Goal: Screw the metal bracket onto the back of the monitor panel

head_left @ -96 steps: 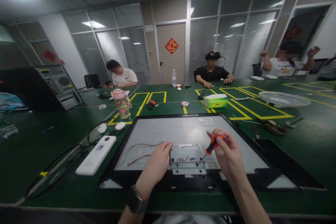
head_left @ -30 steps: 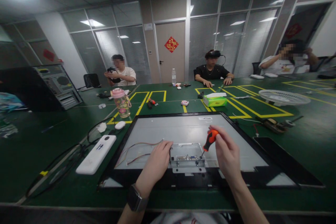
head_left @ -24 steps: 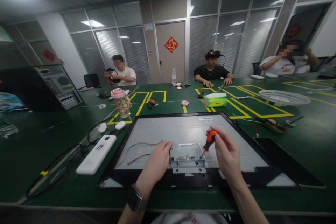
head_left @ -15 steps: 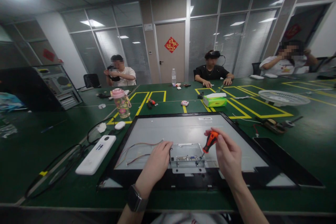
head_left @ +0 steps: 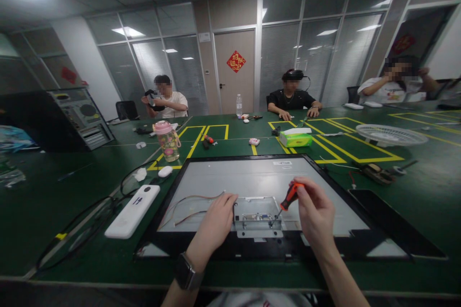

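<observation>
My right hand [head_left: 317,211] is closed around a red-and-black screwdriver [head_left: 290,196]. The tool slants down to the left, its tip at the right front of a silver metal bracket [head_left: 257,233]. Ports and a circuit board [head_left: 255,217] show inside the bracket. With fingers together, my left hand [head_left: 219,218] grips the bracket's left side; its fingertips partly hide that edge. Underneath lies a flat display panel [head_left: 230,170], grey-backed and black-framed. Loose thin wires [head_left: 190,196] run over it left of my left hand.
A white power bank [head_left: 132,211] and black cable [head_left: 77,244] lie left of the panel; a pink-lidded bottle [head_left: 167,141] stands behind them. At right are a dark flat panel [head_left: 396,223] and a white round grille [head_left: 391,134]. Several people sit across the table.
My right hand has shifted slightly right and turned, with the screwdriver leaning a little more. My left hand keeps its place on the bracket.
</observation>
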Motion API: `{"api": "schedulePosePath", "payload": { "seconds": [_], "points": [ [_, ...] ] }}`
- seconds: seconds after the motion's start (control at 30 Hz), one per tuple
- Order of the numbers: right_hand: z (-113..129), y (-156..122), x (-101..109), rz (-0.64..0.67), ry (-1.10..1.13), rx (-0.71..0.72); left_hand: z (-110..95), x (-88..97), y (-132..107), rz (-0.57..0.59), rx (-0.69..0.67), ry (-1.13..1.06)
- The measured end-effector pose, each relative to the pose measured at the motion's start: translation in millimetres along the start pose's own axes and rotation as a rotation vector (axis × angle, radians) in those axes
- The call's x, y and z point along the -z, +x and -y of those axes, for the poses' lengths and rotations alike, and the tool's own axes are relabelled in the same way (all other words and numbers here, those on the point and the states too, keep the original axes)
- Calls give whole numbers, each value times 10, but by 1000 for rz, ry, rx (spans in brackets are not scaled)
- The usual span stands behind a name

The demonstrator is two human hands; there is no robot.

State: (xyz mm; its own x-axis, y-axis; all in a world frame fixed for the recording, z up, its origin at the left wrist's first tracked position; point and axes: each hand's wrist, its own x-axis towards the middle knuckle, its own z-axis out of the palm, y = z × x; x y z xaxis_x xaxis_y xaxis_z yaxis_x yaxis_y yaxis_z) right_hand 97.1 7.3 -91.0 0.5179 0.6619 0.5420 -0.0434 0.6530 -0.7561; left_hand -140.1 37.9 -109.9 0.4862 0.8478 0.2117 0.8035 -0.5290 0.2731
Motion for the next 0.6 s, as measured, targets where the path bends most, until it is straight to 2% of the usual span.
{"api": "schedulePosePath", "payload": {
  "seconds": [0.17,0.4,0.6],
  "points": [
    [-1,26,7,-25,2,43,18,-16,-6,-30,-10,-9],
    [32,7,-22,12,101,-98,6,-3,-6,-20,3,-23],
    [34,22,-21,-13,75,-29,-1,6,-14,-11,9,-24]
  ]
}}
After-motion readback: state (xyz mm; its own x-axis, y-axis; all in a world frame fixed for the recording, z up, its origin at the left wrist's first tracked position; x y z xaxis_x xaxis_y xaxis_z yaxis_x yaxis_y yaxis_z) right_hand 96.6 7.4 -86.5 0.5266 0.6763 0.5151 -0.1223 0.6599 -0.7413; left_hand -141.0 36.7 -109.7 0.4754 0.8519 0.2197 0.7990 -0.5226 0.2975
